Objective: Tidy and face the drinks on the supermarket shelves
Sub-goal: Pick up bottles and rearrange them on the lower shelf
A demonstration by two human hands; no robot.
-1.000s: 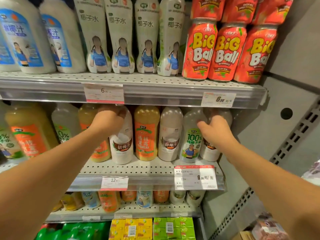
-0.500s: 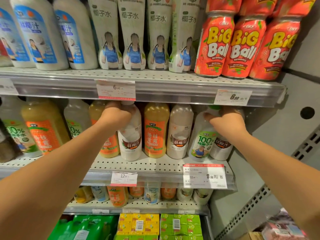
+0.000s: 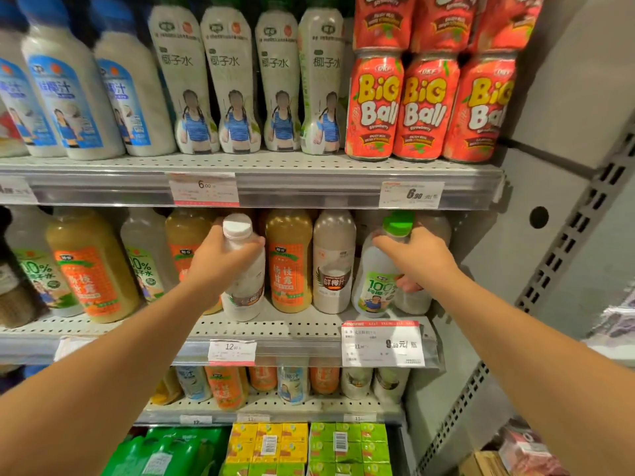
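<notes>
On the middle shelf (image 3: 309, 329), my left hand (image 3: 220, 259) is wrapped around the neck of a white-capped coconut milk bottle (image 3: 245, 297), which leans towards me. My right hand (image 3: 417, 259) grips a green-capped coconut water bottle (image 3: 374, 286) just under its cap; this bottle also tilts forward. Between the two stand an orange-labelled juice bottle (image 3: 288, 262) and a second white coconut milk bottle (image 3: 334, 266), both upright. Another white bottle (image 3: 433, 228) is partly hidden behind my right hand.
The upper shelf (image 3: 309, 166) carries tall white coconut water bottles (image 3: 233, 84) and red Big Ball cans (image 3: 424, 104). More juice bottles (image 3: 91, 266) stand at the left. Small bottles and green and yellow cartons (image 3: 343, 444) fill the lower shelves. A grey slotted upright (image 3: 563, 242) closes the right side.
Both hands have pulled their bottles forward and tipped them towards me, so the white and green caps now show below the upper shelf's edge. The camera has moved closer.
</notes>
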